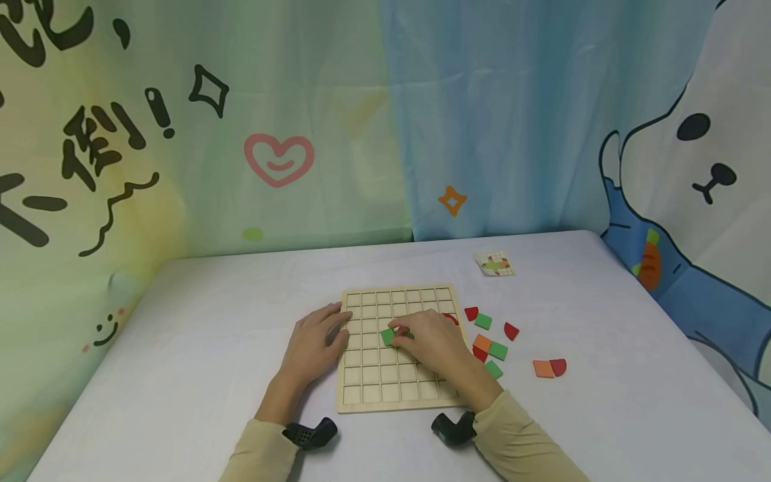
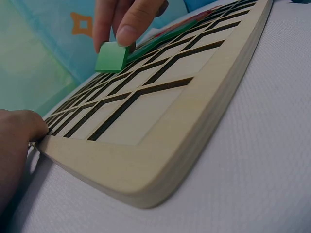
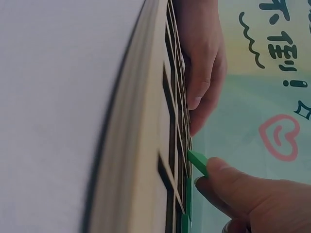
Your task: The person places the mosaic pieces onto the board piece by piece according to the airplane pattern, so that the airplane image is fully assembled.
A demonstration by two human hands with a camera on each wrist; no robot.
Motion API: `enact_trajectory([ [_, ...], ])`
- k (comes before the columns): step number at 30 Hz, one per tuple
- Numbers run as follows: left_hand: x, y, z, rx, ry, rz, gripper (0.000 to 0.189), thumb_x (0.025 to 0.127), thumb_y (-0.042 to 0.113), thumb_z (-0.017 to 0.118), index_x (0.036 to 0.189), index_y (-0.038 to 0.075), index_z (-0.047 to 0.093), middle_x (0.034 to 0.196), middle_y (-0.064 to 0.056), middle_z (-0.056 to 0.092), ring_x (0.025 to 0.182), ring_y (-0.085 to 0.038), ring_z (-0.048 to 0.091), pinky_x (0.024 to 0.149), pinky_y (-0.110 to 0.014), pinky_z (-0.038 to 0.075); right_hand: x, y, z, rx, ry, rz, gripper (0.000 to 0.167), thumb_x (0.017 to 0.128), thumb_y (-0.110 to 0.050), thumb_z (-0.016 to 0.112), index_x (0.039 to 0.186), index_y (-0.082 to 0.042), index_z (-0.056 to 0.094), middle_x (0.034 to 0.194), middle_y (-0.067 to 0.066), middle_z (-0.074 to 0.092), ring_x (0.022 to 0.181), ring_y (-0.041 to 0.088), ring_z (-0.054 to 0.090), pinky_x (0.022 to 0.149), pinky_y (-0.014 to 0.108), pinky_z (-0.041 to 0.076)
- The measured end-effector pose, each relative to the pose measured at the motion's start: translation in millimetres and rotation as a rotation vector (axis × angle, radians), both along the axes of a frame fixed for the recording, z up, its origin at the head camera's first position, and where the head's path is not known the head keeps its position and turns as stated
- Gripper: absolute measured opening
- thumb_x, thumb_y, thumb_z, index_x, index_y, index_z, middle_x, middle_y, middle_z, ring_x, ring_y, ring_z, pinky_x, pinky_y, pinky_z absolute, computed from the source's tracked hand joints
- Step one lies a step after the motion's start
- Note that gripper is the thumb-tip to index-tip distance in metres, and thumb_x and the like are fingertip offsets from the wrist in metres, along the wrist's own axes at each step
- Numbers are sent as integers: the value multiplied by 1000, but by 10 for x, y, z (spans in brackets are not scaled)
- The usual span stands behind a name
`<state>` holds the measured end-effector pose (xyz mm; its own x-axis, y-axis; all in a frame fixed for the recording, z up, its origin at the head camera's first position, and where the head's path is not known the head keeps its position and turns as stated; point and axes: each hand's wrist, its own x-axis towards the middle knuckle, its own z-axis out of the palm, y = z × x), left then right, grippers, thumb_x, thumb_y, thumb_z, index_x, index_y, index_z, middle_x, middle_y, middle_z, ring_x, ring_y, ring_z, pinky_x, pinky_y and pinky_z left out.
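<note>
A square wooden grid board (image 1: 397, 407) lies on the white table. My right hand (image 1: 435, 340) is over its middle and pinches a green square tile (image 2: 112, 57) between thumb and fingers. In the right wrist view that tile (image 3: 197, 160) is tilted, its lower edge at the grid. Beyond it, more green pieces (image 3: 188, 206) sit in the grid, mostly covered by my right hand in the head view. A red piece (image 1: 452, 318) shows at the board's right side. My left hand (image 1: 314, 343) rests at the left edge, fingers loosely extended and touching the rim.
Right of the board lie loose tiles: green squares (image 1: 498, 351), orange squares (image 1: 482, 343) and red rounded pieces (image 1: 511, 331). Farther right, another orange square (image 1: 543, 369) touches a red rounded piece (image 1: 558, 367). A small picture card (image 1: 494, 264) lies near the back edge. Printed curtains (image 1: 337, 100) hang behind.
</note>
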<state>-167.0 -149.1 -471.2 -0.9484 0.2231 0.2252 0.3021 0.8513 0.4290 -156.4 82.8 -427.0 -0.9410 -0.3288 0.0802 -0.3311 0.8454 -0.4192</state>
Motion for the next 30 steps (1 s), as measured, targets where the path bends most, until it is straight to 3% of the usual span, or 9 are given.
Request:
enact_trajectory([
  [9, -6, -4, -8, 0, -2, -1, 35, 94, 32, 54, 126, 22, 62, 143, -1, 50, 135, -23, 43, 112, -49, 31, -6, -9, -10, -26, -8, 28, 26, 80, -29, 75, 106, -23, 74, 84, -15, 71, 70, 1, 55, 48, 18, 40],
  [21, -3, -1, 5, 0, -7, -4, 35, 94, 32, 54, 127, 22, 62, 143, -2, 50, 135, -24, 43, 112, -49, 32, 6, -14, -25, 23, 35, 33, 30, 78, -32, 77, 107, -22, 73, 85, -13, 61, 72, 2, 56, 56, 18, 44],
  [30, -8, -11, -15, 2, -6, -6, 36, 94, 33, 54, 127, 22, 61, 143, -1, 50, 135, -24, 43, 112, -50, 32, 10, -10, -40, 35, 35, 17, 31, 78, -33, 77, 108, -23, 74, 82, -10, 55, 65, 2, 47, 51, 17, 39],
])
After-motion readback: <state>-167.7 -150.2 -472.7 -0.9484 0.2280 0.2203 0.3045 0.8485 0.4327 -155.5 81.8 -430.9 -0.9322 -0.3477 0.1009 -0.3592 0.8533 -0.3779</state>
